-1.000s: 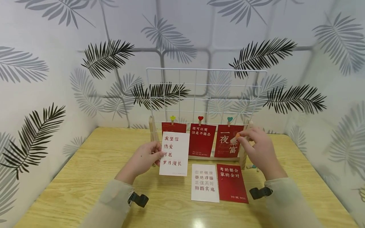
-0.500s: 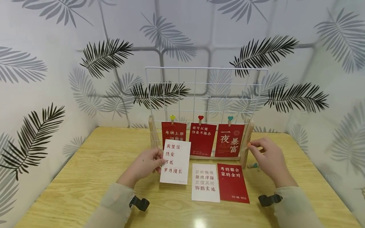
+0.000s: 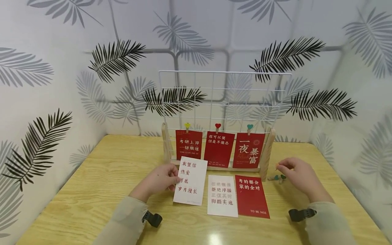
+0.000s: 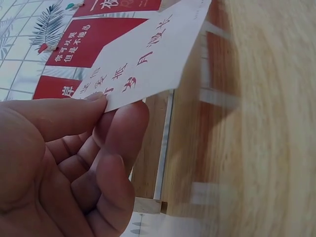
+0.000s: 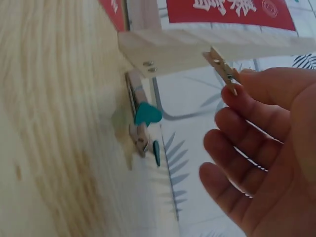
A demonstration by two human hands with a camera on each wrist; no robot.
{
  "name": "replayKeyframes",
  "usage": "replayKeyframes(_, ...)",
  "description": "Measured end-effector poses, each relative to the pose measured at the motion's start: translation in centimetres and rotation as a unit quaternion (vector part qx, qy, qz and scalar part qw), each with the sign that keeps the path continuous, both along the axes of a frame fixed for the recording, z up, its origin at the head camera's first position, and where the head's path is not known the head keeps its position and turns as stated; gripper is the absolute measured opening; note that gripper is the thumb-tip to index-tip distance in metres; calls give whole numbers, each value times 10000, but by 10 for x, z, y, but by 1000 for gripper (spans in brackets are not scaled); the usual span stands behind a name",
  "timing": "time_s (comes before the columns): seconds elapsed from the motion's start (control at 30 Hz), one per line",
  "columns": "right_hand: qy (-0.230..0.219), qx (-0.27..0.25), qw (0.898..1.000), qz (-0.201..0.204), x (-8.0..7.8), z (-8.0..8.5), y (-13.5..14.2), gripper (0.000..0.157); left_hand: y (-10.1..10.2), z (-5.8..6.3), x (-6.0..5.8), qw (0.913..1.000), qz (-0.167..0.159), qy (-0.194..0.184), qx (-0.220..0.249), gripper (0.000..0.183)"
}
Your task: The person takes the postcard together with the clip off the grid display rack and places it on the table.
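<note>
My left hand (image 3: pixel 157 180) pinches a white card (image 3: pixel 192 179) with red lettering by its left edge, thumb in front. The card is tilted low over the table, overlapping the foot of a white wire grid rack (image 3: pixel 226 89) in the head view. Right of the rack, my right hand (image 3: pixel 301 175) holds a small wooden clothespin (image 5: pixel 220 69) between thumb and forefinger, its other fingers loosely bent. Close below that hand lie small clothespins with teal and green heart tops, one with a teal heart (image 5: pixel 148 114), on the table. Behind the white card hangs a red card (image 3: pixel 188 143).
Two more red cards, the middle card (image 3: pixel 219 151) and the right card (image 3: pixel 247 160), hang on the grid from heart clothespins. Flat on the wooden table (image 3: pixel 101 170) lie another white card (image 3: pixel 222 207) and a red card (image 3: pixel 251 202). A wooden post (image 3: pixel 267 151) bounds the rack's right side.
My right hand has moved right and down with the clothespin, from in front of the right red card to past the rack's post. The left hand has lowered the white card, uncovering the left red card.
</note>
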State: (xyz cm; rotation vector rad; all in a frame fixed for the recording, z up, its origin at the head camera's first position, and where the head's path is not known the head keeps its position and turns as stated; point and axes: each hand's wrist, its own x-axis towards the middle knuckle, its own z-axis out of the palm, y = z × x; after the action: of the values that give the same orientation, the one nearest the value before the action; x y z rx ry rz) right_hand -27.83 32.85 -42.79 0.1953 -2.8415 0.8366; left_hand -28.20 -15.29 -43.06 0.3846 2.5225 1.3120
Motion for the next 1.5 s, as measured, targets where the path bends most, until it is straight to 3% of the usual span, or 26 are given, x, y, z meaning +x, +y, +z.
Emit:
replayKeyframes(0.33,-928,193,9950,330,0,-21,23,22,-1,-9,2,9981,82,117,-597,16)
replayKeyframes(0.5,-1242,159,9908,516,0,-24,30,25,-1,-12,3,9990,-3,-82,-449,15)
replayKeyframes(0.7,-1303,48,9895,618,1,-23,33,24,1,-16,4,9991,-160,-148,-361,14)
replayKeyframes(1.07,-1282,500,9882,672,1,-22,35,19,0,-15,6,9964,28,-346,-774,19)
replayKeyframes(1.5,-1171,776,9889,489,-2,-19,32,19,-2,-18,3,9956,33,-394,-847,18)
